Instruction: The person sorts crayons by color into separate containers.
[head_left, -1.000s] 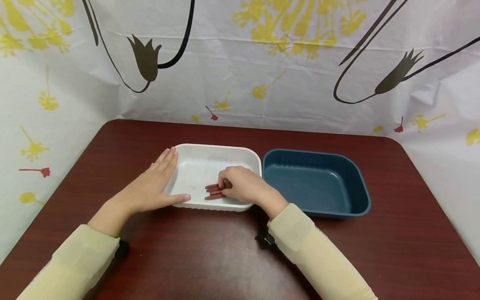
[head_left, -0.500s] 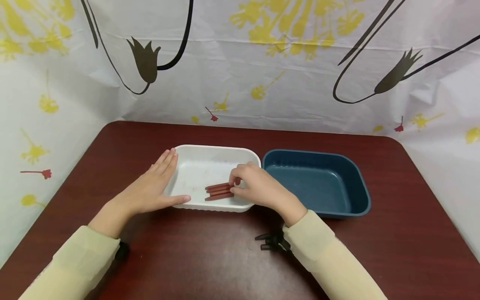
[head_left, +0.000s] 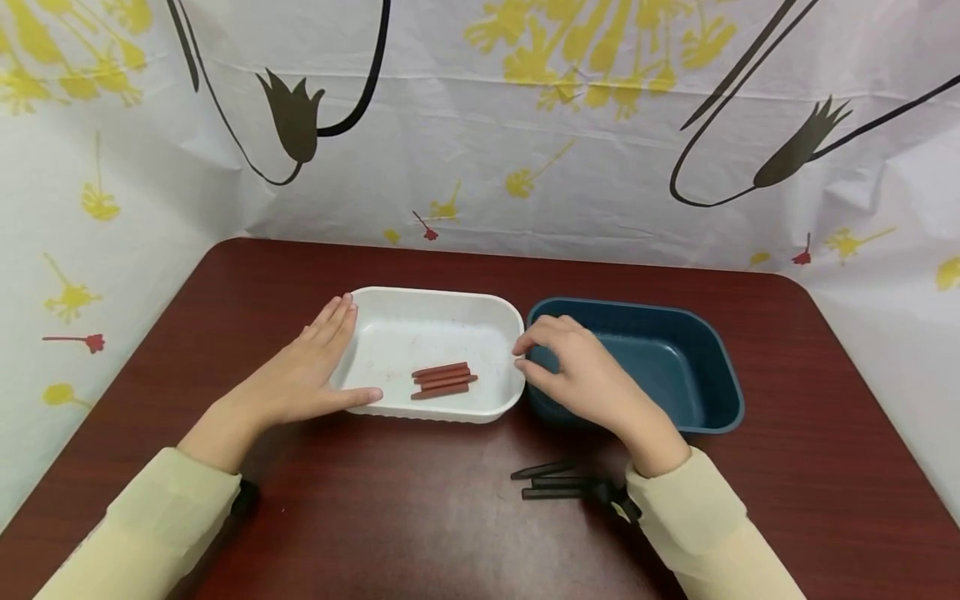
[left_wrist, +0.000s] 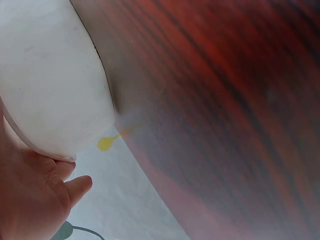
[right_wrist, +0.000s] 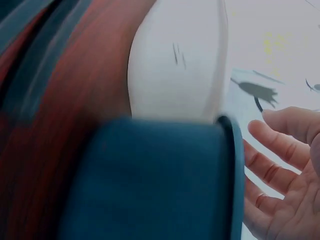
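My left hand (head_left: 307, 375) rests along the left side of a white tray (head_left: 435, 295), fingers straight and thumb on its front rim. In the left wrist view, the fingers of my left hand (left_wrist: 32, 192) lie against the tray's outer wall. Several brownish-red crayon-like sticks (head_left: 442, 380) with tapered ends lie side by side on the tray's floor, near its front right. Above the left part of a dark blue tray (head_left: 693, 367) hovers my right hand (head_left: 581, 371), fingers loosely bent. In the right wrist view, my right hand (right_wrist: 287, 175) shows nothing between thumb and fingers.
Several black sticks (head_left: 555, 492) lie on the dark red wooden table (head_left: 390, 517) beside my right wrist. The blue tray stands close against the white tray's right side. A white patterned sheet (head_left: 450, 125) hangs behind the table and along its sides.
My right hand has let go of the red sticks and moved right, out of the white tray to over the blue one. More of the black sticks shows. The left hand stays put.
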